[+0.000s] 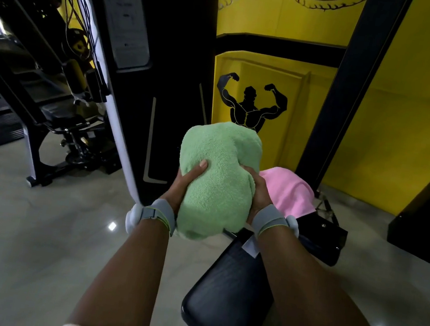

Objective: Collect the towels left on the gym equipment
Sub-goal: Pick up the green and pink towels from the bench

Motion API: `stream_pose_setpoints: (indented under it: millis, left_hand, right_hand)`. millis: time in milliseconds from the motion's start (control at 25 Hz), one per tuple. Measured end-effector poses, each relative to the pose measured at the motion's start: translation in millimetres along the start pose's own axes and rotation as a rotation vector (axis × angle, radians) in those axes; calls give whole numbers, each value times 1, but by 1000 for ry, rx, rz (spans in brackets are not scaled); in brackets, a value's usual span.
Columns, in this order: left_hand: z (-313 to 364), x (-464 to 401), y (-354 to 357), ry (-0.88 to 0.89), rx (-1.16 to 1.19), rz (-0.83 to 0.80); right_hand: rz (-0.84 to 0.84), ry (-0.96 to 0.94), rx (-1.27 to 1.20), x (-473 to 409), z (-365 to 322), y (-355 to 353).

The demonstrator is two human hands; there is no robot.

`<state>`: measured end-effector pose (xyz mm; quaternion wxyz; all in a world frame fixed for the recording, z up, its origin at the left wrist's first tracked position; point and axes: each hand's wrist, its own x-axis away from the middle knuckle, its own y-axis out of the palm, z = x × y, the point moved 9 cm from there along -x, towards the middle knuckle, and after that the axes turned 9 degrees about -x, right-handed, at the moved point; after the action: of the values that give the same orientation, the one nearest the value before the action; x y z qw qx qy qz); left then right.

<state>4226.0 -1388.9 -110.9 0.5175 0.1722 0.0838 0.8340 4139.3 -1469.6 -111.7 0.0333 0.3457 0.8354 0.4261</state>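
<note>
Hands: left hand and right hand both grip the green towel, one on each side; left thumb lies flat across the near face, right fingers curl into a fold at the towel's 3 o'clock edge. Grey straps sit on both wrists.
Wall: yellow with black trim, 12 to 3 o'clock, bearing a black figure of a flexing bodybuilder.
Floor: pale glossy tile, 6 to 9 o'clock, showing small light reflections.
Machines: dark exercise frames at 9 to 11 o'clock, with a white slanting bar running down toward the left wrist.
Bench: black padded bench running from 6 o'clock up toward 1 o'clock, beneath the right forearm.
Green towel: bunched into a thick roll, long axis roughly 12 to 6 o'clock, held up clear of the bench at frame centre.
Pink towel: pink towel lies draped at the far end of the bench, at 2 o'clock from the hands, just beyond the right hand; long axis appears to run 10 to 4 o'clock.
Key relation: right hand is the nearer one to the pink towel; judged, the next pickup would suit it, with the left hand taking the green towel's full weight.
Task standing: one towel in hand, one visible not yet collected.
</note>
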Motion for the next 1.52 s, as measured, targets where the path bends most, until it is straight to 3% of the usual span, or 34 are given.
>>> stream_pose_setpoints:
  millis: [120,200,360,520,640,720,920,1080,1240,1360,1520]
  left_hand:
    - [-8,4,11,6,123,-89]
    - [-12,2,8,48,175,-61]
    - [-28,-21,18,-5,129,-67]
    - [-18,-64,43,20,-154,36]
    - [-17,-108,81,18,-354,36]
    - [-31,-146,110,-9,-405,15]
    - [-81,-246,142,-105,-367,96]
    - [-127,-330,149,-171,-371,177]
    - [-139,-379,141,-160,-636,344]
    - [-146,-410,143,-212,-907,316]
    - [-201,-429,120,-561,-702,287]
  right_hand:
    - [-14,-13,5,1,0,-3]
    - [0,11,48,5,2,-5]
    - [33,41,126,10,-11,-28]
    - [180,-140,52,6,-52,-72]
    - [410,-286,17,-14,-89,-153]
    - [554,-315,-33,-26,-113,-209]
    - [774,-484,-65,-25,-195,-250]
    - [864,-423,62,-80,-221,-300]
    - [936,-259,226,-127,-229,-334]
    - [949,-239,253,-149,-227,-351]
    - [957,-237,142,-159,-221,-367]
